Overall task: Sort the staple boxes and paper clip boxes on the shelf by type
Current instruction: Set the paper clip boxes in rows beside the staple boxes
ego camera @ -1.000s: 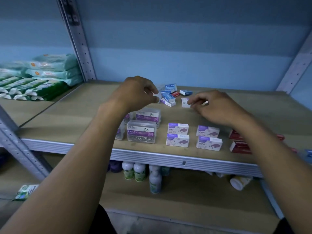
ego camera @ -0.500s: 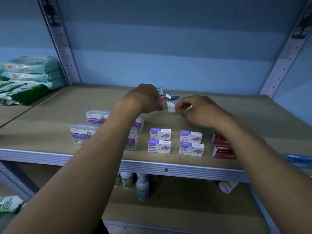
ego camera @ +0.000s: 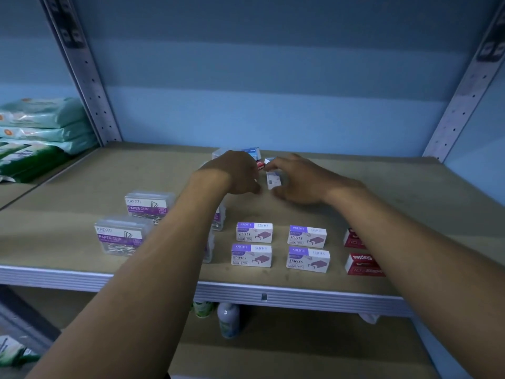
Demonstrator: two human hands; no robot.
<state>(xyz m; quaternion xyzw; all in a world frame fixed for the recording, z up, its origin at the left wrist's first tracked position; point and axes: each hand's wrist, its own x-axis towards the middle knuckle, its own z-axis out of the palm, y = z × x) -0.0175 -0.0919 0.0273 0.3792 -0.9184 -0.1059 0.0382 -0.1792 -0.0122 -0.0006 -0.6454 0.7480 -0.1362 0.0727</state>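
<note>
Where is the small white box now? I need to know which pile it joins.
In the head view, the small white box sits mid-shelf between the left hand and right hand, behind the four purple staple boxes.

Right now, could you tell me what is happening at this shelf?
A person is sorting small stationery boxes. The right hand has its fingers around a small white box mid-shelf, while the left hand reaches into the unsorted pile behind. Clear paper clip boxes, purple staple boxes and red staple boxes are already grouped in front.
</note>
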